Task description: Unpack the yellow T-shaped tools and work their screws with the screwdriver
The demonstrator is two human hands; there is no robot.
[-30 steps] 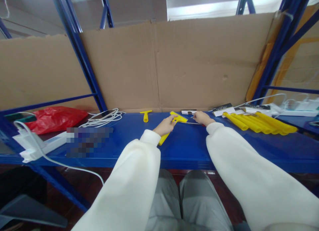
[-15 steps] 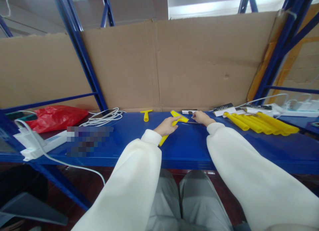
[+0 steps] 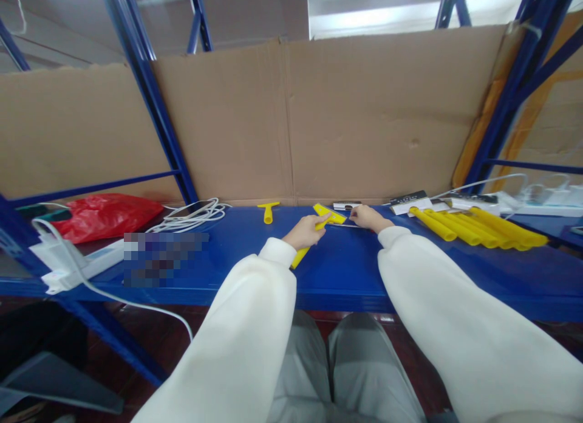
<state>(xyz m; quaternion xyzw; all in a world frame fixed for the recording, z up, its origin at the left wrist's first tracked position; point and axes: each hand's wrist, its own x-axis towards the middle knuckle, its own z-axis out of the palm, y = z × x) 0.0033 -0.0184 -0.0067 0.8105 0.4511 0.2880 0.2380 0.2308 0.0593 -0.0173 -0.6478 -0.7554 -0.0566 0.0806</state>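
Observation:
My left hand (image 3: 306, 231) is closed around the handle of a yellow T-shaped scraper (image 3: 336, 217), whose head points away from me and tilts down to the right. My right hand (image 3: 365, 217) is pinched just right of that head; whatever its fingertips hold is too small to make out. A thin light strip (image 3: 348, 226) lies on the blue shelf below the fingers. Just behind the hands is a small black and white packet (image 3: 347, 206). Another yellow T-shaped scraper (image 3: 268, 213) lies farther back on the left.
Several yellow tubular handles (image 3: 478, 226) lie at the right, with black and white cards (image 3: 412, 202) behind them. To the left are a coiled white cable (image 3: 200, 213), a red plastic bag (image 3: 107, 216) and a white power strip (image 3: 100, 259). A cardboard panel (image 3: 364, 119) stands along the back.
My right fingertips have shifted slightly at the scraper head. My left hand keeps its hold on the scraper. The whole view has moved a little.

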